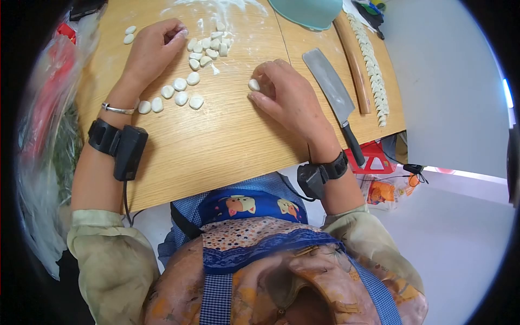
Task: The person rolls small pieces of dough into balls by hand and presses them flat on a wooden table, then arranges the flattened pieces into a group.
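Dough pieces (196, 102) pale, smooth, small and roundish

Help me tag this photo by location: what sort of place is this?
Probably a kitchen or small food-prep area: the floured wooden table holds dough pieces, a cleaver and a rolling pin.

A kitchen-like food-prep spot: floury light-wood table (216, 146), dough pieces at twelve, broad steel-bladed, black-handled cleaver (329, 81) at one!

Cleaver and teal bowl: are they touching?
Apart. The head view plainly shows bare wooden tabletop between the tip end of the cleaver and the near edge of the teal bowl.
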